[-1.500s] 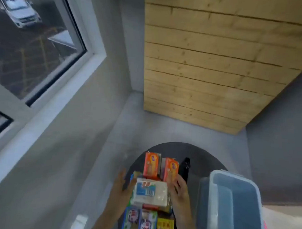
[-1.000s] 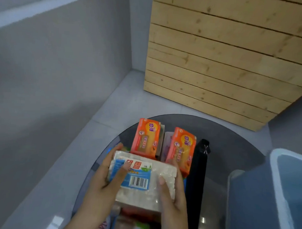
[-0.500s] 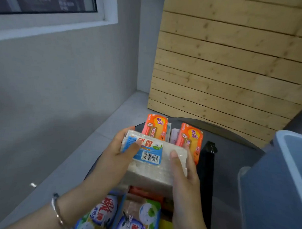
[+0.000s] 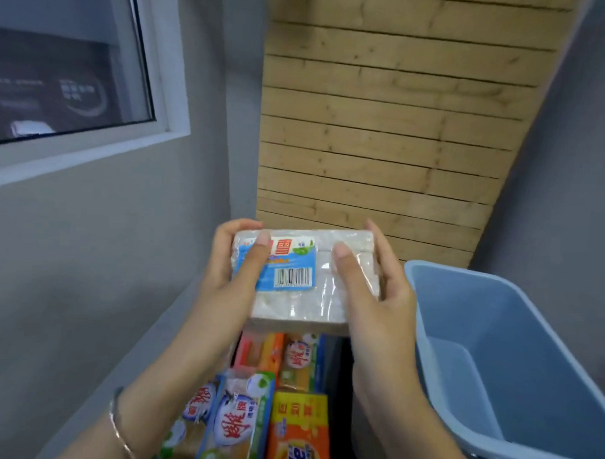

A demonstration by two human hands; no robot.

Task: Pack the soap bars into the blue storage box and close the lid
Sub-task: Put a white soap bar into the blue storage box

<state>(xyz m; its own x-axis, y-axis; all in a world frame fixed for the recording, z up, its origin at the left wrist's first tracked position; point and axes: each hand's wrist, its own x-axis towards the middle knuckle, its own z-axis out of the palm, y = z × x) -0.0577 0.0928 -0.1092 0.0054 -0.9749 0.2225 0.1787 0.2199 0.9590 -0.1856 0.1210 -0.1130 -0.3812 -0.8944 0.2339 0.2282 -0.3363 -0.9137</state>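
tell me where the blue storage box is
Head view, lower right: the blue plastic storage box stands open beside the right hand gripping a white wrapped soap block.

Blue storage box (image 4: 516,357) open — interior free, unobstructed

blue label (image 4: 286,264) on clear-wrapped soap pack (image 4: 326,299) mid-frame: red "雪", barcode (image 4: 292,275) below it, digits too small to read, red "雕" on green-edged packs (image 4: 234,424) lower centre, blue "de" on orange box (image 4: 299,438) at bottom, yellow characters above unclear
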